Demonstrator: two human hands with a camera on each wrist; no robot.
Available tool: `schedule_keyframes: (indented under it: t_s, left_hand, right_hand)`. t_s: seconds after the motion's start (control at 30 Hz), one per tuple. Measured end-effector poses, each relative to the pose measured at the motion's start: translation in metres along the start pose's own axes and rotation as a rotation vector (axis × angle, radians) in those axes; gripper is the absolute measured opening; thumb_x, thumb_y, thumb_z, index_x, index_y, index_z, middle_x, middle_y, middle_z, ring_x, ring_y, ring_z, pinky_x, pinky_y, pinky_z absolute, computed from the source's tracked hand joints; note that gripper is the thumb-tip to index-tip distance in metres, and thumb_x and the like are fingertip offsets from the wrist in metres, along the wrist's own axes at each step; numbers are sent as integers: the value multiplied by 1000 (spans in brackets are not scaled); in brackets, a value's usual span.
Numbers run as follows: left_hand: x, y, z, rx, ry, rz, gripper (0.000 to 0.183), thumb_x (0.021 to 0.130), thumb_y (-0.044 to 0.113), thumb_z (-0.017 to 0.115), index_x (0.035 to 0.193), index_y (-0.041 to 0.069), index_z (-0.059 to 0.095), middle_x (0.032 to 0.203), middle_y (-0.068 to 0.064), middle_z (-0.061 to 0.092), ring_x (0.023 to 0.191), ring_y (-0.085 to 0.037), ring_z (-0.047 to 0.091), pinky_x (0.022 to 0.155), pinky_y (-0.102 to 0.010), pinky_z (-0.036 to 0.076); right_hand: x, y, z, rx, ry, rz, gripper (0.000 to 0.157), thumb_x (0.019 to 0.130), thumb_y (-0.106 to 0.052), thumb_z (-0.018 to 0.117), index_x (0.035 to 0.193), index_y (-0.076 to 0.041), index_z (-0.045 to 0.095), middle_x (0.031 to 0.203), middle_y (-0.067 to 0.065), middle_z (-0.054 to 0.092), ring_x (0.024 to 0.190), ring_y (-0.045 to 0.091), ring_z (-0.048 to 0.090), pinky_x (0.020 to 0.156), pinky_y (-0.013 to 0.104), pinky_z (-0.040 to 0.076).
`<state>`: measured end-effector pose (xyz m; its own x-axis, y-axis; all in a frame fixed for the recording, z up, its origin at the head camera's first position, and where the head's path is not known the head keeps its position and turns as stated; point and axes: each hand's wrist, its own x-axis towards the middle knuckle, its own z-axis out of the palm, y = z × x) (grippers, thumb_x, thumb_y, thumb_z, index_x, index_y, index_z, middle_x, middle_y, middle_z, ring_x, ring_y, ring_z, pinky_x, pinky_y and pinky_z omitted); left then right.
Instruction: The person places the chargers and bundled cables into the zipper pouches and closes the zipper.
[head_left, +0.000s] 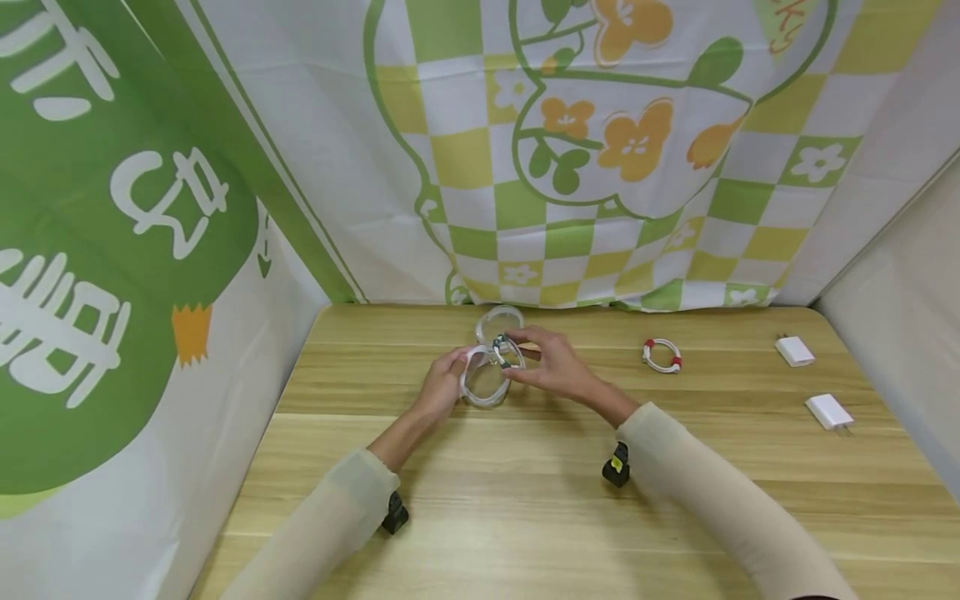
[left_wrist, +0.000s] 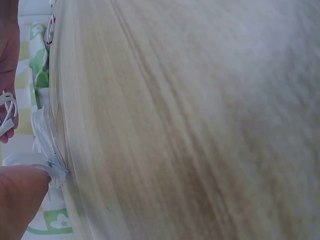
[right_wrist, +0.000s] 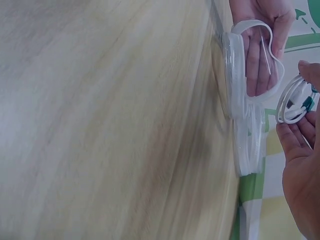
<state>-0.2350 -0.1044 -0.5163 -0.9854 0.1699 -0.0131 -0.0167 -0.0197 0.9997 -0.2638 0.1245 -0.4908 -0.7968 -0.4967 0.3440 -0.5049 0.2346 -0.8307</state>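
Near the far edge of the table, my left hand grips a clear round case with a white rim. Its lid side stands open, and the left fingers show through the clear wall in the right wrist view. Just to the right, my right hand pinches a coiled white cable with dark green ties between thumb and fingers. That coil is held up close beside the case's opening. A second clear round case lies right behind the first. Only the left thumb side appears in the left wrist view.
On the wooden table, another coiled white cable with red ties lies to the right. Two white charger plugs lie farther right, one nearer the front. A patterned curtain hangs along the back edge.
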Motion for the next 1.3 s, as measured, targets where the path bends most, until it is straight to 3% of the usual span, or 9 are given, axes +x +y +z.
schedule_keyframes:
  t_s: [0.17,0.4,1.0,1.1,1.3]
  left_hand:
    - [1,0,-2,-59,-37,-10,44,112,4,32,150,-15,45,155,-34,48,149,-44,43,127,-48,32]
    - [0,0,-3,-121,-68,-12,46,112,4,28,153,-16,39,158,-35,43,152,-45,39,128,-49,31]
    - [2,-1,-6,-235,-70,-40,46,114,4,24,152,-17,37,159,-34,40,153,-44,37,128,-47,31]
    - [3,-2,-6,-234,-63,-47,46,113,4,24,152,-16,37,159,-34,41,152,-44,38,128,-48,31]
    - [3,-2,-7,-243,-40,-55,46,113,3,25,152,-17,37,158,-34,42,152,-44,39,128,-46,31]
  right_hand:
    - [2,6,7,16,20,12,61,79,8,89,133,15,61,135,32,63,126,48,62,104,46,57]
    - [4,8,15,33,28,41,61,81,6,89,134,13,60,137,28,62,129,43,62,105,39,56]
    - [8,17,40,4,59,22,66,77,4,92,133,14,58,131,29,64,123,44,65,102,37,58]
    - [7,18,41,-32,60,31,67,78,1,93,133,13,58,131,29,65,124,43,65,101,35,58]
    - [5,19,42,-230,56,10,68,76,-13,97,132,8,64,128,21,70,121,34,68,105,38,57]
